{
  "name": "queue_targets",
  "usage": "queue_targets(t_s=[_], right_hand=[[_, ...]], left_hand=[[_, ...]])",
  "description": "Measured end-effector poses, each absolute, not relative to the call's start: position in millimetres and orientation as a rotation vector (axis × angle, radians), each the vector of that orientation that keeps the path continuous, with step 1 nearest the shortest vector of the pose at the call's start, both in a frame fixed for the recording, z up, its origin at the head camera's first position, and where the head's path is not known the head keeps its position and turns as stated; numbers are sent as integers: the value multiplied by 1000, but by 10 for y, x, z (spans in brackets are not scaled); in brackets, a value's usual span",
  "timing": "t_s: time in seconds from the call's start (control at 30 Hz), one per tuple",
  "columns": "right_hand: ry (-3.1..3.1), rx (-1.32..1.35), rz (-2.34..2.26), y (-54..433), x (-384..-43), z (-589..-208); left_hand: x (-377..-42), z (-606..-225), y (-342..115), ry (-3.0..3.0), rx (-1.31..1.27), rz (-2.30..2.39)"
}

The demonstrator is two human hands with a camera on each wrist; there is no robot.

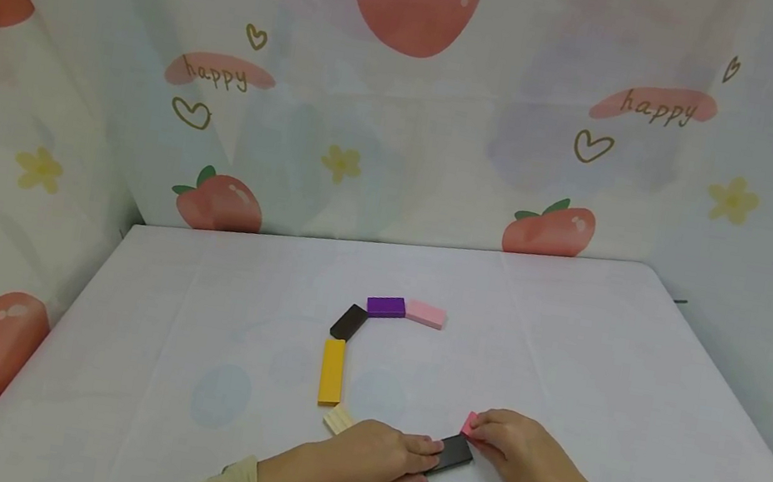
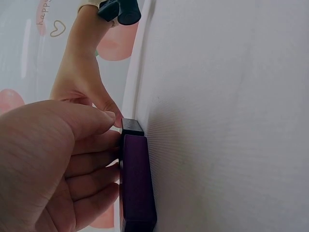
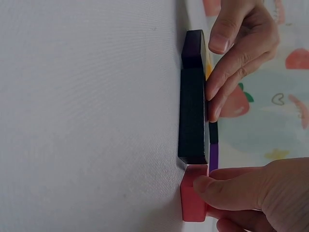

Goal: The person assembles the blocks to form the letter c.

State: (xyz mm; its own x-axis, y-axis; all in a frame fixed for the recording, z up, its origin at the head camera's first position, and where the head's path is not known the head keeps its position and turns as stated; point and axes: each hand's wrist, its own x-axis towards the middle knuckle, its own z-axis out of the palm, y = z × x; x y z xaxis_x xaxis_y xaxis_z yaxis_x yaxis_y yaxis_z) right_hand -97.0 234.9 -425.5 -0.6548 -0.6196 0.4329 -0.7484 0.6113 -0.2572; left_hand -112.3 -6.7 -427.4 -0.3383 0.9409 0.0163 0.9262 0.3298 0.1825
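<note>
Blocks form an open curve on the white table (image 1: 207, 465). My left hand (image 1: 378, 459) rests its extended fingertips on the black block (image 1: 455, 454) at the near side. Alongside, a purple block (image 2: 137, 183) lies end to end with that black one, mostly under the left hand and out of sight in the head view. My right hand (image 1: 529, 462) pinches a hot pink block (image 3: 194, 193) between thumb and fingers, right at the black block's far-right end. Left of the left hand, a cream block (image 1: 338, 420) is partly covered.
Farther along the curve lie a yellow block (image 1: 332, 373), a dark brown block (image 1: 348, 323), a purple block (image 1: 386, 307) and a light pink block (image 1: 425, 315). A fruit-patterned cloth backdrop (image 1: 418, 136) stands behind the table and along its sides.
</note>
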Motion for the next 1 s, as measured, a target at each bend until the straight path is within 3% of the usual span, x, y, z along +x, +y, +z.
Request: queue_targets(t_s=[1.0], right_hand=[[-2527,1146,615,2374,-968,-4255]], left_hand=[[-1128,-4282,-59,2497,1780,259]])
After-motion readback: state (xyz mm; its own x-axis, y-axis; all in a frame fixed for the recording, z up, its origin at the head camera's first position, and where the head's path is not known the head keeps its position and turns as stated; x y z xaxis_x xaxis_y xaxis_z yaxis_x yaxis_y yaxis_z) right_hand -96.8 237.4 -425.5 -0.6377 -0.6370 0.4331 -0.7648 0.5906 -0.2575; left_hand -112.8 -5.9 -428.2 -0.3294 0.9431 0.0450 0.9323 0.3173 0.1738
